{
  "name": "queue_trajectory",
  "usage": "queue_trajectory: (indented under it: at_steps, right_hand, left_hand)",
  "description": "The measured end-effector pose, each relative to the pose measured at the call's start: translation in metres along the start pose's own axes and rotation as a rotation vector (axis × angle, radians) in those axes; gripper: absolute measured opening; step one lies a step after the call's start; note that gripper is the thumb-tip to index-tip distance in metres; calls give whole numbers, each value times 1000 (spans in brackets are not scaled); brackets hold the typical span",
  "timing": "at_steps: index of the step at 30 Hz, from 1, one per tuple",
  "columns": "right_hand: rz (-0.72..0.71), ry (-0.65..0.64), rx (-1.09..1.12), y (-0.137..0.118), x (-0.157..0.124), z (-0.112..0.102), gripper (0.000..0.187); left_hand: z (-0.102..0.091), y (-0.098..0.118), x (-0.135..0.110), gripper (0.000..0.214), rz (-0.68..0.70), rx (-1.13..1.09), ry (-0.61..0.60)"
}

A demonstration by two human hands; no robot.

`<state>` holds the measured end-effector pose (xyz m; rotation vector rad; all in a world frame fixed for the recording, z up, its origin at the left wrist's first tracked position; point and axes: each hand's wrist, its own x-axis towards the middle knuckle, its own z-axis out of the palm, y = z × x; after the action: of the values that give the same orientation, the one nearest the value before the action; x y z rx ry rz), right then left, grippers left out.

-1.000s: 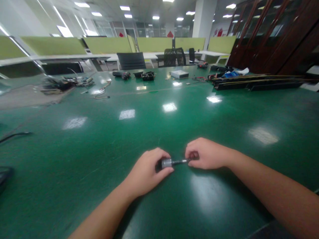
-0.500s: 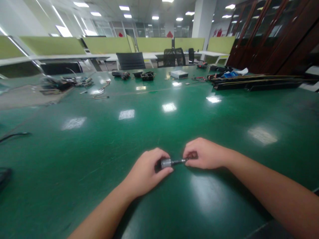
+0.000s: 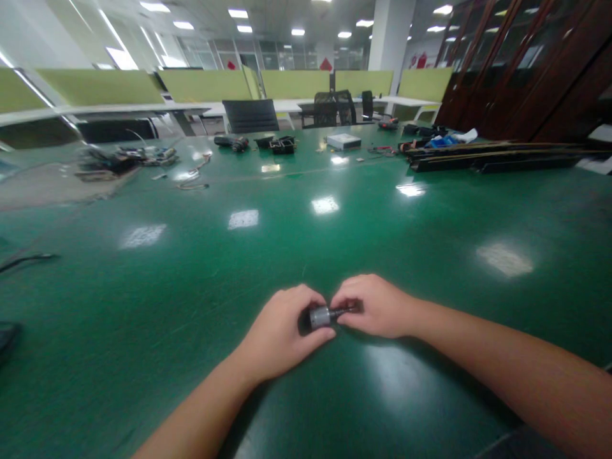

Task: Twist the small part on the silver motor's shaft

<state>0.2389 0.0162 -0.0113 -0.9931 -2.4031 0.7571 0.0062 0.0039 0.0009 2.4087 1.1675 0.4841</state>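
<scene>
My left hand point(image 3: 282, 328) is wrapped round a small silver cylinder with a dark end point(image 3: 320, 317), thumb below and fingers above. A thin dark metal shaft point(image 3: 340, 312) sticks out of the cylinder towards the right. My right hand point(image 3: 377, 306) pinches this shaft close to the cylinder, its fingers curled over the rest of it. The two hands almost meet, just above the green tabletop point(image 3: 287, 255). What kind of tool or part this is, I cannot make out.
Cables and electronic parts point(image 3: 127, 160) lie at the far left. Along the back edge sit a power-tool-like thing point(image 3: 232, 143), black parts point(image 3: 282, 145) and a flat silver box point(image 3: 343, 141). Long black rails point(image 3: 488, 158) are stacked at the back right.
My right hand has slid left along the shaft, from its far tip to near the cylinder. My left hand has kept its hold almost in place.
</scene>
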Motion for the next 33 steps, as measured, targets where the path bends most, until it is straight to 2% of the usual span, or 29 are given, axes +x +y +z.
queue_trajectory:
  at_steps: [9, 20, 33]
  right_hand:
    - [-23, 5, -6, -1, 0, 1, 14]
    - [-85, 34, -46, 0, 1, 3, 13]
    - [-84, -2, -65, -2, 0, -2, 11]
  left_hand:
    - [-3, 1, 0, 18, 10, -21, 1]
    - [-2, 2, 0, 20, -9, -29, 10]
    - [-2, -1, -2, 21, 6, -26, 0]
